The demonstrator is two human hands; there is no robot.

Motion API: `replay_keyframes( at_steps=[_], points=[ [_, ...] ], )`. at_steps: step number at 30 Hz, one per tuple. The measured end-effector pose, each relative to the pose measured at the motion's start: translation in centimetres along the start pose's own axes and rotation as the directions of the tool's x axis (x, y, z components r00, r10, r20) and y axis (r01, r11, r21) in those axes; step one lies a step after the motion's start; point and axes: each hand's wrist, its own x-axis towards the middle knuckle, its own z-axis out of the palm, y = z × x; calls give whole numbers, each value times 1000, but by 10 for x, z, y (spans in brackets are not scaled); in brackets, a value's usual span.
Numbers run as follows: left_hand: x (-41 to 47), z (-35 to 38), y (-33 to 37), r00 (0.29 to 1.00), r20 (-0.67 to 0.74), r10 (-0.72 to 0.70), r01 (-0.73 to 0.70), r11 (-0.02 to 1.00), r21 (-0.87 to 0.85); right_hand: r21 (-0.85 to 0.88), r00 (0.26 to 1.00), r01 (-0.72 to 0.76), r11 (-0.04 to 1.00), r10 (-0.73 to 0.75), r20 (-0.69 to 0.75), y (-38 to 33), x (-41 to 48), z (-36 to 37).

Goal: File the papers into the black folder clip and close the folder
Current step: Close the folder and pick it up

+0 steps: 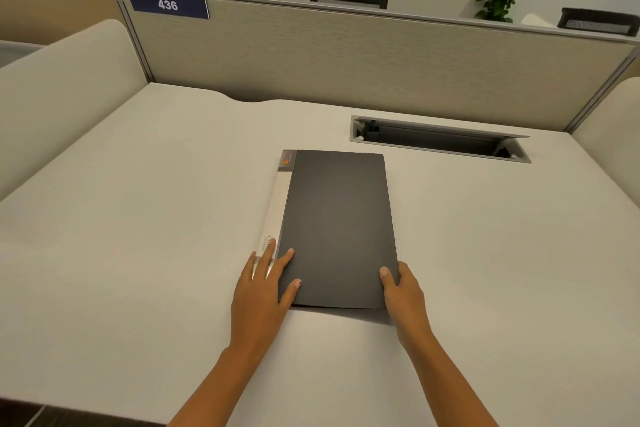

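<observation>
A black folder lies closed on the pale desk, with a white spine label strip along its left side. My left hand rests flat on the folder's near left corner, fingers spread across the spine and cover. My right hand grips the near right edge, thumb on top of the cover and fingers under or beside it. The near right corner looks slightly raised, casting a shadow on the desk. No loose papers are visible, and the clip inside is hidden by the cover.
An open cable tray slot is set into the desk behind and right of the folder. A fabric partition with a "436" sign closes the back. Low curved dividers flank both sides. Plants and chair backs stand beyond.
</observation>
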Motion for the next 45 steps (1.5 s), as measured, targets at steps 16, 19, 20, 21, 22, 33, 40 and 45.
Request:
replay_keyframes(
  at_steps=[16,19,20,21,22,33,40,45],
  points=[
    [21,-17,-6,921,17,-390,328,749,-576,429,990,139,893,-119,-72,5,-6,3],
    [35,-21,-7,913,72,-402,358,704,-613,444,978,206,872,-190,-82,-8,2,1],
    [41,-23,-7,917,66,-394,346,700,-625,445,974,226,867,-208,-89,-13,6,0],
    [48,-26,-7,921,47,-387,328,704,-630,451,971,238,860,-220,-94,-19,10,0],
    [56,-28,-6,923,25,-383,311,708,-634,465,969,246,850,-229,-95,-26,15,1],
    [177,-50,-7,935,-117,-335,170,712,-681,498,958,286,819,-263,-117,-110,110,28],
    [246,-36,-21,901,-133,-414,235,721,-652,490,983,185,852,-165,-83,-134,177,58],
    [278,-14,-35,863,-89,-497,336,698,-632,443,993,116,889,-109,-43,-135,214,77]
  ],
)
